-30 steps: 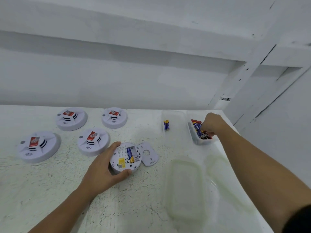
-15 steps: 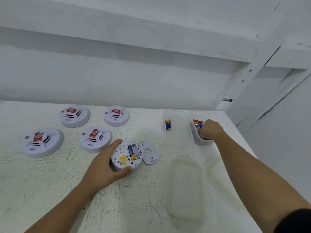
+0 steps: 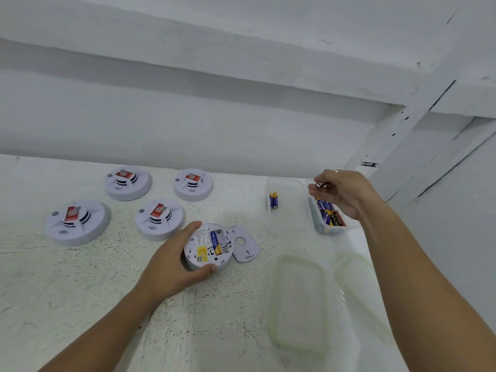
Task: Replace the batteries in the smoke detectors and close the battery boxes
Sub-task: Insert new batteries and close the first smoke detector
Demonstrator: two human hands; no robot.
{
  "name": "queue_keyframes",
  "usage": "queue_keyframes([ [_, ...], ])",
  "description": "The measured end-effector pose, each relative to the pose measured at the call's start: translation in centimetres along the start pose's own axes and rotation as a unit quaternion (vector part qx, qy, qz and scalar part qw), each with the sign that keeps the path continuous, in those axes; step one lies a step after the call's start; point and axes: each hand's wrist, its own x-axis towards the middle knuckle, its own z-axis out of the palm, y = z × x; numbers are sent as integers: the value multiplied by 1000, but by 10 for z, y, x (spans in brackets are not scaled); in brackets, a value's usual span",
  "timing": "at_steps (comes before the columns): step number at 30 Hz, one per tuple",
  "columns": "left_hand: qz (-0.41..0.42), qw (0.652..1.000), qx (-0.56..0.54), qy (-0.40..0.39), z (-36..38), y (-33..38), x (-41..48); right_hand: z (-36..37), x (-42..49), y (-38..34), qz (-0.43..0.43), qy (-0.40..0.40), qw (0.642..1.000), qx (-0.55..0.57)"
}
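My left hand point(image 3: 171, 267) grips a white smoke detector point(image 3: 208, 247) lying face down on the table, its battery bay open with one blue battery point(image 3: 216, 242) inside. Its round cover point(image 3: 245, 247) lies beside it on the right. My right hand point(image 3: 346, 193) is lifted above a clear box of batteries point(image 3: 328, 218) and pinches a battery point(image 3: 320, 185) between thumb and fingers; only its metal end shows. Another clear box point(image 3: 285, 191) to the left holds two blue batteries point(image 3: 273, 200).
Several more smoke detectors stand face up at the back left, such as the detector point(image 3: 77, 221) and the detector point(image 3: 160, 218). Two translucent box lids point(image 3: 299, 302) point(image 3: 359, 277) lie at the front right. The table's right edge runs just past the boxes; a white wall stands behind.
My right hand has come up out of the battery box with a battery pinched in its fingers. My left hand keeps its grip on the open detector.
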Motion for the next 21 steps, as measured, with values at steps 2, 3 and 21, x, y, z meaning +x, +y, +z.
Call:
queue_keyframes([
  [2,0,1000,-3,-1,1,0,0,17,-14,5,-4,-54,998,-18],
  [3,2,1000,-3,-2,0,0,-1,27,-21,9,-1,-79,996,-28],
  [21,-2,1000,-16,11,-1,1,-1,129,-54,127,-176,-111,946,-250],
])
